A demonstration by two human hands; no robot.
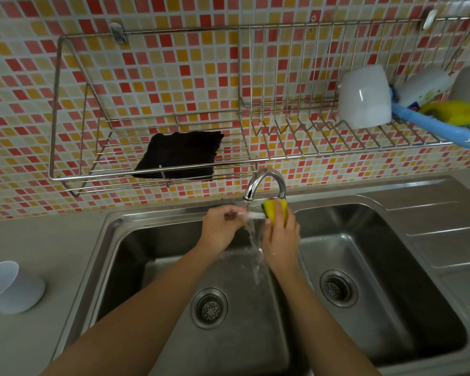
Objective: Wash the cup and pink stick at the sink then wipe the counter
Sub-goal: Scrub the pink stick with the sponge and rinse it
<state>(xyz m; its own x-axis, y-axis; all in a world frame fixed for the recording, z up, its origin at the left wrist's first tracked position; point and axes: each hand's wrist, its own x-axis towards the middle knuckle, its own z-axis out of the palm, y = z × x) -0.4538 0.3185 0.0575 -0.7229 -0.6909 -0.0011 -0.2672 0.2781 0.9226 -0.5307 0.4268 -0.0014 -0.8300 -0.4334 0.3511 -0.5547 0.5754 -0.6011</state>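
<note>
I am looking down at the double-basin stainless-steel sink (106, 229), where both hands are working under the curved chrome faucet (266, 180). The left hand (221, 226) is pinching one end of the thin pink stick (254, 214), its grip clenched on it, and is holding the stick level so that it is crossing the stream of running water (251, 237) just below the spout. The right hand (281, 240) is grasping the yellow sponge (274, 211), its grip curled round it, and is pressing the sponge against the stick's far end. The sponge is hiding that tip from me. The water is falling between the two hands into the left basin, above the round drain strainer (209, 308). The white plastic cup (11, 287) is sitting well apart from the sink on the grey surface (55, 240), at the left edge of my view. As far as I can tell, it is lying on its side with its mouth facing left. On the wall of red, orange and cream mosaic tiles (25, 77), a steel wire rack (282, 109) is carrying a black cloth (179, 156) on its left shelf. At its right end, an upturned white mug (364, 96), a blue-handled brush (432, 124) and a white squeeze bottle (423, 85) are resting together.
</note>
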